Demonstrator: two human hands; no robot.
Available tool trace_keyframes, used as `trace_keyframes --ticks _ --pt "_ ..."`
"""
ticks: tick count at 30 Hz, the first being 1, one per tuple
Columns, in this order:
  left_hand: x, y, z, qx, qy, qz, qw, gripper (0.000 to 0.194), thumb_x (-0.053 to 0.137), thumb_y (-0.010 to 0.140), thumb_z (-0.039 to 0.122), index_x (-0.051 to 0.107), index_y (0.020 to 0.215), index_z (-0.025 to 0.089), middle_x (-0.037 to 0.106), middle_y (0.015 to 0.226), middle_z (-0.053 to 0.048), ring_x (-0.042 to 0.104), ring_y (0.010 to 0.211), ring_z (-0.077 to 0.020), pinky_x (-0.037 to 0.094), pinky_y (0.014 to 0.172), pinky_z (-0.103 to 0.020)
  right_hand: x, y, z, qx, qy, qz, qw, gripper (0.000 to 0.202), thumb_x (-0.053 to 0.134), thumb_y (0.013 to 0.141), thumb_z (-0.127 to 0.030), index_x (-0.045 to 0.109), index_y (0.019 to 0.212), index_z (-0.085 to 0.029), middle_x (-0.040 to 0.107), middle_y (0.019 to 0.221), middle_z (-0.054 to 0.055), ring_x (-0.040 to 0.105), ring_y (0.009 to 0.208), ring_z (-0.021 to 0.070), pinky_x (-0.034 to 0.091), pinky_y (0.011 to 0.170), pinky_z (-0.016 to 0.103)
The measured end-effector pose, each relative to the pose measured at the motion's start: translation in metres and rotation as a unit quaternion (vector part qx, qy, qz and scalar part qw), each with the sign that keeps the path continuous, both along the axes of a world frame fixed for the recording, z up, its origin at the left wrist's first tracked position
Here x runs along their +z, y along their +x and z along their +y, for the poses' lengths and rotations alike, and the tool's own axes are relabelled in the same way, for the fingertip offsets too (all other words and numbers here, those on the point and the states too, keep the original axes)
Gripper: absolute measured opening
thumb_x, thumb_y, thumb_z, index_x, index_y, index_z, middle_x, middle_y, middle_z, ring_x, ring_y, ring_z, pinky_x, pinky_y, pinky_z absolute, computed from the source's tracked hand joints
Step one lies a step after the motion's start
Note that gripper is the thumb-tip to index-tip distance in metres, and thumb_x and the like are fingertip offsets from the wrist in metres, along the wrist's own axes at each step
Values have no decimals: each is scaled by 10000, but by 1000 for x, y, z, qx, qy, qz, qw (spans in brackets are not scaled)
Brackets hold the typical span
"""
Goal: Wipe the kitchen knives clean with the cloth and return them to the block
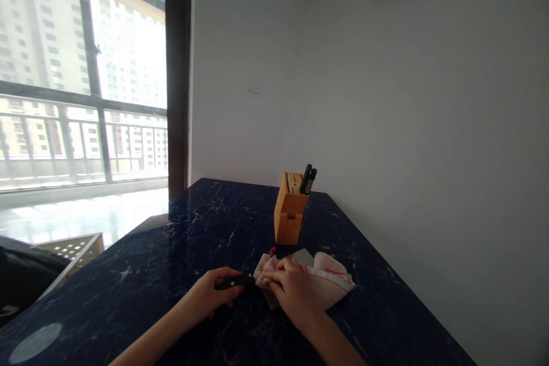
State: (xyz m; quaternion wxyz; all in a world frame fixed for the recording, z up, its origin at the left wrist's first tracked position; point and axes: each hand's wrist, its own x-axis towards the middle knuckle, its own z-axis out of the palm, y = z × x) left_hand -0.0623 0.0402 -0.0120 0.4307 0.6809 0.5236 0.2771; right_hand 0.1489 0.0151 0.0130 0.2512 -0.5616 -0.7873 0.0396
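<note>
My left hand [218, 291] is closed around the black riveted handle of a knife [245, 281], which points to the right. In my right hand [294, 286] is a pale pink and white cloth [328, 286] with a red stitched edge, pressed against the knife near the handle end. Part of the broad grey blade shows behind and below the cloth; the rest is covered. A small red thing [272, 251] pokes up just beyond the cloth. Farther back stands a wooden knife block [289, 214], with black-handled tools [307, 179] in its right side.
The dark blue marbled table [206, 229] carries all of this, and its right edge runs along a grey wall [407, 126]. A pale round patch [35, 343] lies at the front left. Beyond the left edge are a perforated light panel [77, 249], a dark bulky item [21, 274] and a window.
</note>
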Motion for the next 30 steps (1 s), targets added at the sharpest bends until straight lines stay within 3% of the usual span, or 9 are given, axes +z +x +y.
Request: trace_keyframes --ticks 6,13,16,24,30 --pt "-3 -2 1 -14 19 11 1000 606 548 660 592 564 1092 167 619 591 16 467 390 -78 345 339 -168 -1 8 1 -15 12 -26 999 235 537 806 -252 625 973 -392 575 899 -17 477 872 161 256 745 309" --pt "-6 -3 3 -23 20 13 999 598 536 667 590 556 1101 178 601 588 29 470 396 -76 358 336 -165 -10 37 17 -129 37 -93 987 224 494 827 -268 634 973 -363 602 885 10 469 865 195 244 717 339" --pt "-6 -3 3 -17 17 17 1000 618 537 657 598 549 1108 177 594 576 35 460 385 -74 356 331 -168 -12 44 21 -147 46 -92 984 217 477 838 -275 637 956 -365 605 898 5 468 870 200 242 716 343" --pt "-2 -1 1 -3 7 9 1000 623 567 600 632 591 1038 191 595 552 44 443 357 -71 345 320 -172 -6 13 10 -47 32 -50 997 231 482 843 -296 596 1026 -381 576 917 -8 456 905 182 256 752 316" --pt "-10 -2 6 -14 25 17 999 604 549 637 618 573 1062 189 598 562 36 468 379 -78 361 319 -166 1 -1 -5 3 32 -72 997 308 363 899 -268 511 1139 -392 550 978 -4 435 929 172 248 769 314"
